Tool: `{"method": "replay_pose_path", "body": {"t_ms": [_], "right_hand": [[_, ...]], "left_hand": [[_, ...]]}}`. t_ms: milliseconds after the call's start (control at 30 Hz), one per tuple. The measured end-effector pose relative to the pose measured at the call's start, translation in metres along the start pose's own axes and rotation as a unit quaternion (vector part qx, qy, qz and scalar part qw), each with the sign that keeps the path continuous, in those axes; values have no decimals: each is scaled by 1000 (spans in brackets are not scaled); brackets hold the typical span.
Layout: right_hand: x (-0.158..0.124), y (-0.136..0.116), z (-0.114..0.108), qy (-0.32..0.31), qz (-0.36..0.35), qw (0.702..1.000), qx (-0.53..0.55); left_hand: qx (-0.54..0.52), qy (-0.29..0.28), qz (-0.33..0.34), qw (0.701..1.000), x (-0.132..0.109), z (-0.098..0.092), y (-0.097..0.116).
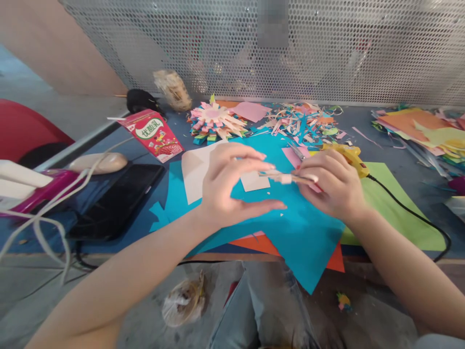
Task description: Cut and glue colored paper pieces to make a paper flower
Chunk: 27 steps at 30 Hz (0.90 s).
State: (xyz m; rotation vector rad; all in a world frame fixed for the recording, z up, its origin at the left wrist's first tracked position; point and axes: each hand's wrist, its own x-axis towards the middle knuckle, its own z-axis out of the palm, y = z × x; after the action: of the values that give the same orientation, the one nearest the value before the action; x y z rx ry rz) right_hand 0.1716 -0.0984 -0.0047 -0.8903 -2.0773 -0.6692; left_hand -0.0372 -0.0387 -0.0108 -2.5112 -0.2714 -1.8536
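My left hand (227, 186) is raised over the blue paper (250, 223), its thumb and fingers spread wide apart. Closed fingers of my right hand (329, 182) hold a pale, fringed strip of paper (285, 178), seen nearly edge-on. The strip's free end points at my left fingertips; I cannot tell whether it touches them. Something red shows at my right fingers, too covered to name. A metal blade-like tool (297, 151) lies just beyond that hand, its handle hidden. Below the strip is a small cream paper piece (256, 182), and a larger pale sheet (194, 169) lies behind my left hand.
A fringed paper flower (214, 118) and a heap of paper shreds (300, 121) lie at the back. To the left are a red drink carton (156, 135) and a black phone (119, 201). A yellow corded tool (350, 157) rests by green paper (395, 208). Perforated metal (218, 43) rises behind.
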Motion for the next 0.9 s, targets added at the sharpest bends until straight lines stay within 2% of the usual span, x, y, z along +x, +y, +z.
{"method": "replay_pose_path", "body": {"t_ms": [100,200,300,367,567,633,800,900], "right_hand": [[0,-1,5,-70,162,975,132],[-2,-2,11,-138,317,907,239],[-4,-2,15,-186,389,847,310],[-5,-1,16,-211,400,831,323],[-6,1,15,-231,387,837,310],[-6,0,15,-227,380,842,307],[-5,-2,13,-229,347,870,264],[-4,-2,13,-230,337,880,242]], "left_hand": [[-96,-49,-192,975,-3,4,-8],[-194,-87,-336,918,-6,8,-17],[-259,-116,-438,853,-6,11,-20],[-271,-125,-492,818,-3,12,-17],[-284,-133,-559,768,1,14,-9],[-286,-140,-566,760,0,14,-9],[-258,-131,-518,805,-3,14,-10],[-246,-116,-502,821,-3,13,-10]]}}
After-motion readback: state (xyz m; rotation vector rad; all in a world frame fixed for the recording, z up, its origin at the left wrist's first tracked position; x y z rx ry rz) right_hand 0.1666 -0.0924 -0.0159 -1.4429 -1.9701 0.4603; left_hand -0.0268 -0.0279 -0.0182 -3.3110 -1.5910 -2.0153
